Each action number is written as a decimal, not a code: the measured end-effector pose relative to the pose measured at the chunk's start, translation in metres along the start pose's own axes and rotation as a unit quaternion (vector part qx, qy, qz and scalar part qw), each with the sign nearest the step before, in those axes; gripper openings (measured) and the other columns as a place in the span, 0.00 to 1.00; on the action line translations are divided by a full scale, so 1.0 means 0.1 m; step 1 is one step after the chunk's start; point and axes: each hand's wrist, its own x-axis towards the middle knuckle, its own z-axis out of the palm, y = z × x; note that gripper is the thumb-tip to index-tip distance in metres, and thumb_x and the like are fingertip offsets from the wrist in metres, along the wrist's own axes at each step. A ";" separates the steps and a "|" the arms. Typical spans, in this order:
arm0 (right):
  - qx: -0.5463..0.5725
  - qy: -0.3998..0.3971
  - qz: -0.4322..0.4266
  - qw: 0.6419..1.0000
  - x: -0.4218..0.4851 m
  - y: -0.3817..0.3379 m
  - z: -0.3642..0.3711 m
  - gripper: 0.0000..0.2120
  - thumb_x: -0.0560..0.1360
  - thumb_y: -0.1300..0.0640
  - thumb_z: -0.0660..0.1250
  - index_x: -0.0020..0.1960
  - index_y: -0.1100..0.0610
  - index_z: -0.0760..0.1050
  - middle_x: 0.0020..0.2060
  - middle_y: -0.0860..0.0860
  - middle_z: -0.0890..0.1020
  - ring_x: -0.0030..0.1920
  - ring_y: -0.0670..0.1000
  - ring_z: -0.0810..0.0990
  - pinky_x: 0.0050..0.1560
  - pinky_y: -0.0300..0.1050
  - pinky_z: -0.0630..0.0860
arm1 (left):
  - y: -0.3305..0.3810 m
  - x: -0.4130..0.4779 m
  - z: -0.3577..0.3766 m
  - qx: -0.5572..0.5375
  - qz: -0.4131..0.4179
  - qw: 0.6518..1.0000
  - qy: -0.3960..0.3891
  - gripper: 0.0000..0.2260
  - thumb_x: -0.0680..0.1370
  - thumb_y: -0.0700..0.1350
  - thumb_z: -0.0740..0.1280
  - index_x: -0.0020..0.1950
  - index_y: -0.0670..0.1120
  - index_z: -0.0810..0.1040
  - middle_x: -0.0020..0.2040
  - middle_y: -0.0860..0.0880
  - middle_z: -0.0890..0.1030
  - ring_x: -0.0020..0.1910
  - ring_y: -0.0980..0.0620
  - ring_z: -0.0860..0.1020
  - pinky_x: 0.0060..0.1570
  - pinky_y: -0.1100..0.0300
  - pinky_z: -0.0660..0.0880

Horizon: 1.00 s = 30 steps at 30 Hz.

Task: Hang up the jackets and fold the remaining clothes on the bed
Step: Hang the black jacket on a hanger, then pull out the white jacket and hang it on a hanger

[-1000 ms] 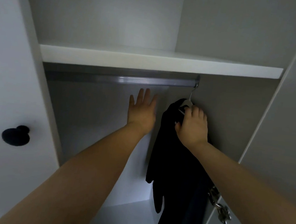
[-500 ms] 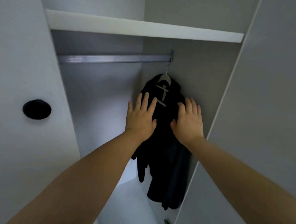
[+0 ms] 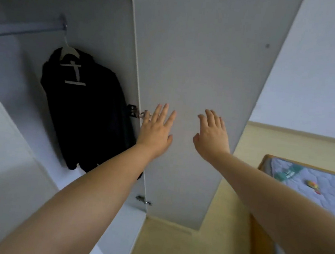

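Note:
A black jacket (image 3: 85,110) hangs on a white hanger (image 3: 70,51) from the metal rail (image 3: 24,29) at the right end of the white wardrobe. Both my hands are out in front of the open wardrobe door (image 3: 199,68), to the right of the jacket. My left hand (image 3: 156,127) has its fingers spread and straight, near the door's hinge edge. My right hand (image 3: 212,134) is also open, fingers relaxed, and holds nothing. Neither hand touches the jacket.
A metal hinge (image 3: 138,113) sits on the door edge beside my left hand, another hinge (image 3: 143,200) lower down. A bed with a pale quilted mattress (image 3: 311,183) in a wooden frame stands at the right. The floor (image 3: 170,249) is pale yellow.
My hands have come off the hanging jacket and moved right, in front of the door. My view has swung right, bringing the bed and floor into sight.

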 end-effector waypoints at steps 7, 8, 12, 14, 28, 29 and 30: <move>-0.072 0.009 0.158 0.985 -0.89 1.25 -0.51 0.27 0.75 0.61 0.60 0.73 0.60 0.60 0.75 0.58 0.57 0.76 0.56 0.50 0.76 0.53 0.46 | 1.59 0.24 -0.04 -0.029 0.199 0.980 0.007 0.31 0.82 0.53 0.54 0.79 0.47 0.41 0.79 0.45 0.40 0.77 0.46 0.40 0.74 0.45 0.44; -0.083 0.018 0.176 0.981 -0.99 1.41 -0.57 0.26 0.74 0.61 0.61 0.72 0.60 0.61 0.75 0.58 0.59 0.76 0.57 0.52 0.75 0.53 0.47 | 1.80 0.28 -0.05 -0.033 0.225 0.974 0.009 0.31 0.82 0.53 0.54 0.79 0.47 0.41 0.79 0.45 0.40 0.77 0.46 0.40 0.74 0.45 0.45; -0.112 0.019 0.239 0.965 -1.39 2.06 -0.83 0.25 0.74 0.60 0.62 0.70 0.62 0.64 0.72 0.60 0.62 0.75 0.59 0.56 0.74 0.55 0.49 | 2.63 0.46 -0.13 -0.056 0.301 0.952 0.029 0.31 0.81 0.53 0.54 0.79 0.47 0.42 0.79 0.45 0.42 0.78 0.46 0.41 0.75 0.45 0.45; -0.127 0.016 0.276 0.953 -1.54 2.43 -0.96 0.25 0.74 0.60 0.64 0.70 0.62 0.64 0.72 0.60 0.63 0.75 0.60 0.56 0.74 0.56 0.50 | 3.08 0.59 -0.16 -0.072 0.335 0.939 0.035 0.31 0.81 0.53 0.54 0.79 0.48 0.42 0.79 0.45 0.42 0.78 0.46 0.42 0.74 0.45 0.45; -0.175 0.038 0.427 0.886 -1.22 5.55 -0.92 0.27 0.75 0.59 0.63 0.71 0.61 0.61 0.73 0.59 0.61 0.75 0.59 0.54 0.75 0.56 0.48 | 5.99 2.76 0.08 -0.058 0.463 0.883 0.047 0.32 0.81 0.53 0.56 0.79 0.47 0.42 0.79 0.44 0.42 0.78 0.45 0.43 0.73 0.42 0.48; -0.173 0.036 0.441 0.880 -1.18 5.77 -0.91 0.27 0.75 0.59 0.63 0.71 0.61 0.61 0.73 0.59 0.61 0.75 0.58 0.54 0.75 0.56 0.48 | 6.18 2.94 0.12 -0.057 0.472 0.879 0.044 0.32 0.81 0.53 0.56 0.79 0.48 0.42 0.79 0.44 0.42 0.78 0.45 0.43 0.73 0.42 0.48; -0.172 0.038 0.450 0.875 -1.13 5.99 -0.90 0.27 0.74 0.59 0.63 0.71 0.61 0.61 0.73 0.59 0.61 0.75 0.58 0.54 0.75 0.56 0.48 | 6.34 3.11 0.16 -0.056 0.480 0.874 0.044 0.31 0.81 0.53 0.55 0.79 0.48 0.43 0.79 0.44 0.42 0.77 0.45 0.43 0.73 0.42 0.48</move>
